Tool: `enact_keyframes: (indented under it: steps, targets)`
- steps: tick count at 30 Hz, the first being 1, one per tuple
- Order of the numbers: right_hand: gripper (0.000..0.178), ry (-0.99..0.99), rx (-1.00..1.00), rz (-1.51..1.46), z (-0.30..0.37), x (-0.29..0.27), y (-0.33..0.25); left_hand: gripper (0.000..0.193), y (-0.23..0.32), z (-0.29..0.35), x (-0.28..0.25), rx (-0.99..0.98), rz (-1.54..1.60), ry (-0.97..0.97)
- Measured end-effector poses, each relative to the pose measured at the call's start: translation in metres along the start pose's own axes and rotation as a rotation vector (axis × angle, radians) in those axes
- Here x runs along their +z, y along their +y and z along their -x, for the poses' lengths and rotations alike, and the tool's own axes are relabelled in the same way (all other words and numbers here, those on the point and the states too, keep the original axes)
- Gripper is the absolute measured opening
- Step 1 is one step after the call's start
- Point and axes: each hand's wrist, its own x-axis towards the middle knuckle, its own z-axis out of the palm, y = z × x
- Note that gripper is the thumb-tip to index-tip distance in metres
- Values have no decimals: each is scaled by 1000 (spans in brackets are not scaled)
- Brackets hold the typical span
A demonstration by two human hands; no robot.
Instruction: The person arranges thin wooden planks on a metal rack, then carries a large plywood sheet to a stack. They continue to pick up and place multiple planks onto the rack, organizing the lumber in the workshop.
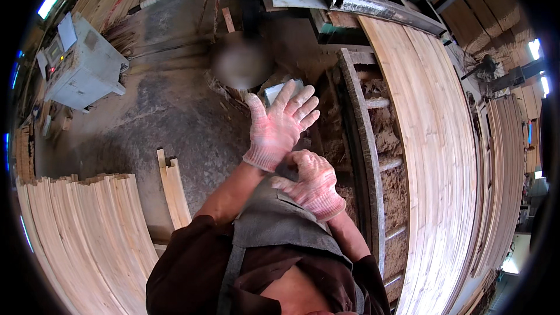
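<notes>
My left hand (274, 123), in a pale knitted work glove with a reddish tint, is raised in front of me. Its fingers are spread wide and hold nothing. Just below and to its right is my right hand (315, 185), gloved the same way, close to the left glove's cuff (262, 160). The right thumb stands apart while the other fingers bend loosely; their tips are partly hidden, and nothing shows in the grip. Behind the hands hangs a grey apron (280, 221) over my dark shirt.
To my right, long planks (429, 157) lie beside a metal roller frame (364, 157) with sawdust between its rollers. Stacked boards (93, 233) and a narrow wood piece (174, 189) stand at left. A grey control cabinet (87, 64) is farther left; machinery (385, 6) is ahead.
</notes>
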Motion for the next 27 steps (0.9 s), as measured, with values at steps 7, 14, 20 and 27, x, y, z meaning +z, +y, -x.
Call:
enact_keyframes:
  steps: [7,14,20,27]
  targets:
    - [39,-107,-96,242,22,-16,-11,111,-27,21,15,106,-293,93]
    - [30,132,-274,168,44,-3,-19,103,-25,42,19,146,-392,148]
    - [34,97,-268,38,35,3,-9,103,-24,21,-21,130,-339,74]
    - [23,248,-389,67,23,-5,-19,92,-19,23,6,183,-458,293]
